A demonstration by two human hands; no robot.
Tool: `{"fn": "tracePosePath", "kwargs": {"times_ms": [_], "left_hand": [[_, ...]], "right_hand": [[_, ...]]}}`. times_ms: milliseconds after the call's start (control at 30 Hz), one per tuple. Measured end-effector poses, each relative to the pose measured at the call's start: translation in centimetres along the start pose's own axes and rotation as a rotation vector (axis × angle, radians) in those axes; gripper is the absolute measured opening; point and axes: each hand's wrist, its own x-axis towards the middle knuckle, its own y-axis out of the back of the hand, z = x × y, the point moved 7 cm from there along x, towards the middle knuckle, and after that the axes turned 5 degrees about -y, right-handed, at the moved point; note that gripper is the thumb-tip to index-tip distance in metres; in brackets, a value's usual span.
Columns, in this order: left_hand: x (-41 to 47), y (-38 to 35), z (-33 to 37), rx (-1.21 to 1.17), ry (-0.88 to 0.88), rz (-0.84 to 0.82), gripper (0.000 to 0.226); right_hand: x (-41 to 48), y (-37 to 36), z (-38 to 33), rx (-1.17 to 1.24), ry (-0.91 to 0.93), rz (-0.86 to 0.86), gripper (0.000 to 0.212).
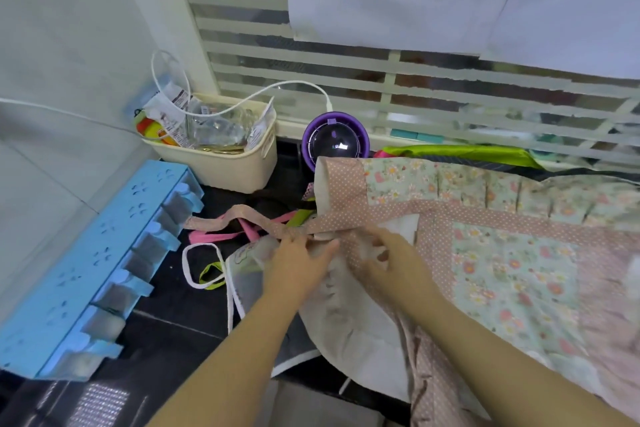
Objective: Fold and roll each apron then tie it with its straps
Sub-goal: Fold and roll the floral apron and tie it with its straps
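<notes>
Dark countertop (180, 329) under a slatted window is running beneath everything in the head view, with the patchwork apron (502, 253) lying spread beside the cream basket (239, 166). Left hand (298, 263) is pinching the dotted strap (242, 215) where it joins the apron, fingers closed on it. Right hand (394, 260) is hovering just beside, fingers loosely curled, gripping nothing clearly. Other straps (221, 237) are tangling below the basket, likely snagging the pull and skewing the fold.

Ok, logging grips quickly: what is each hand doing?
Left hand: shut on the apron strap.
Right hand: open, fingers spread on the apron.
</notes>
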Motion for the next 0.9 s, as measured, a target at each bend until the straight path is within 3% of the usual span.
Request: {"fn": "tracePosePath", "kwargs": {"times_ms": [133,233,333,500,567,600,667,733,833,900], "left_hand": [[1.7,0.9,1.5,-0.042,0.017,0.164,0.078],[3.5,0.5,2.0,-0.242,0.010,0.028,0.058],[4.0,0.8,3.2,-0.340,-0.091,-0.020,0.022],[3.4,2.7,3.8,-0.514,-0.071,0.056,0.010],[2.4,2.1,2.4,-0.645,0.009,-0.054,0.011],[1.9,1.8,1.3,-0.665,0.044,-0.092,0.016],[0.9,1.7,-1.3,-0.626,0.125,-0.076,0.032],[0.3,1.6,-3.0,-0.603,0.165,-0.014,0.030],[-0.1,1.3,-1.6,-0.713,0.080,-0.024,0.022],[0.1,1.1,0.5,-0.723,-0.025,-0.057,0.049]], "right_hand": [[-3.4,-2.3,1.7,-0.166,0.062,-0.112,0.054],[-4.0,-3.8,2.3,-0.201,0.051,-0.157,0.048],[-3.5,-3.4,2.1,0.157,-0.063,-0.173,0.041],[-3.9,-2.0,0.2,0.767,-0.230,-0.406,0.042],[-4.3,-2.3,-0.1,0.649,-0.238,-0.498,0.045],[-4.4,-2.6,-0.1,0.462,-0.202,-0.506,0.046],[-4.3,-3.1,0.4,0.055,-0.037,-0.429,0.054],[-4.4,-3.5,1.0,-0.192,0.080,-0.306,0.065],[-4.9,-4.9,2.0,-0.371,0.159,-0.287,0.074],[-5.4,-5.7,2.3,-0.360,0.201,-0.352,0.072]]}}
